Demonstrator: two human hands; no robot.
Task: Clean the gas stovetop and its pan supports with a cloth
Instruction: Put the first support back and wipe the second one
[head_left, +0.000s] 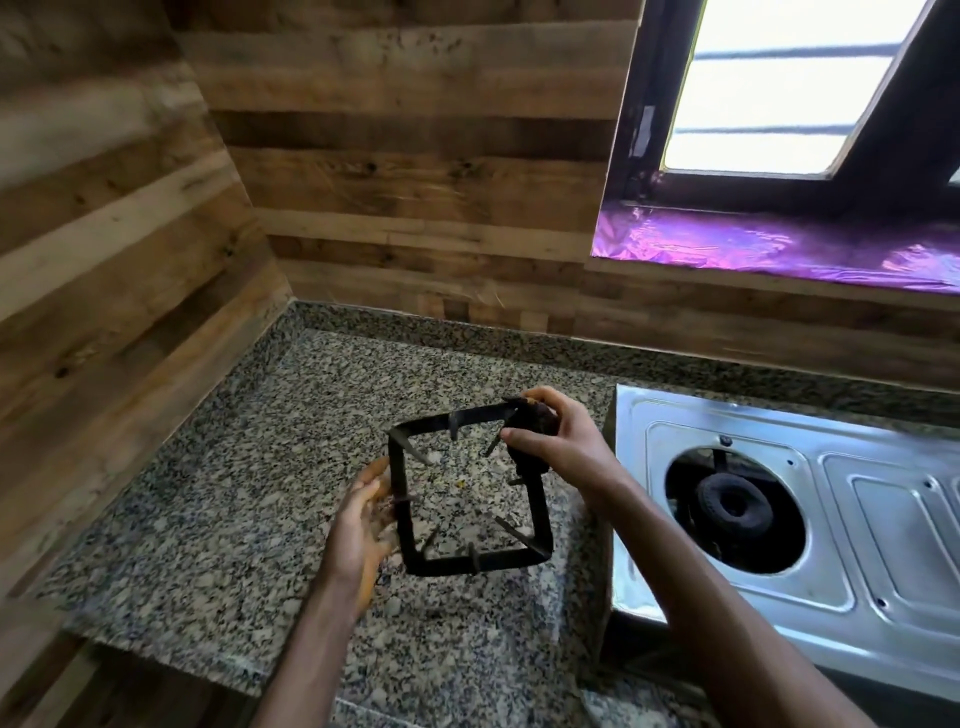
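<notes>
A black square pan support (470, 558) with inward prongs is held tilted above the granite counter (218, 519). My left hand (363, 525) holds its left bar, though motion blur hides how the fingers lie. My right hand (550, 441) grips a dark brown cloth (535, 418) bunched around the support's far right corner. To the right stands the steel gas stovetop (841, 571), its left burner (732, 504) bare in a round opening.
Wood-plank walls close the corner at the left and the back. A window with a shiny purple sill (779, 249) is above the stove. The counter's front edge runs along the lower left.
</notes>
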